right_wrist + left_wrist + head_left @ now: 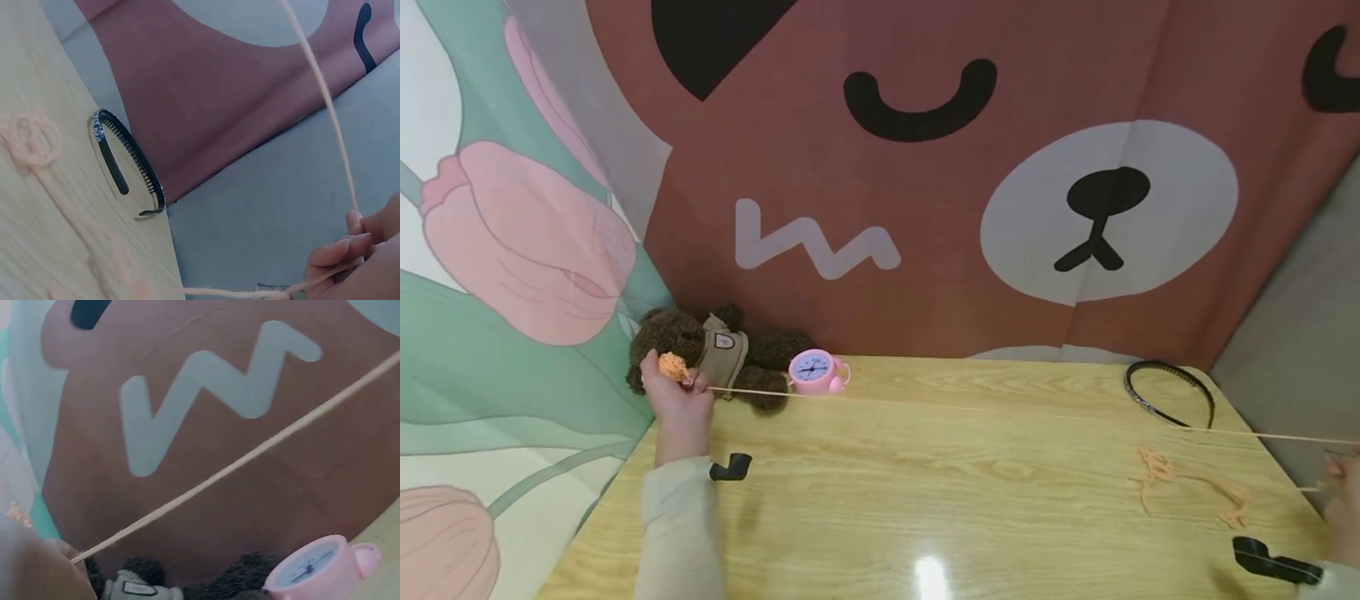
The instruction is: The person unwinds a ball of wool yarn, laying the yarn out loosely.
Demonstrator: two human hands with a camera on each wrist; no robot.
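Observation:
My left hand [681,412], raised at the left in front of the teddy bear, grips a small bunch of pale orange yarn [673,367]. From its fingers a single yarn strand [215,478] runs taut across the whole table to the right. At the right edge of the head view, partly cut off, my right hand [1347,508] pinches the other end of that strand. The right wrist view shows its thumb and fingers [331,253] closed on the yarn, with a tail leading off toward the table. A loose tangle of the same yarn [1157,465] lies nearby on the tabletop.
A brown teddy bear [763,346] in a beige top lies at the back left, with a pink alarm clock [812,372] beside its legs. A black toothed headband [1208,400] rests at the back right of the wooden table [925,483]. Printed curtains [925,292] hang behind.

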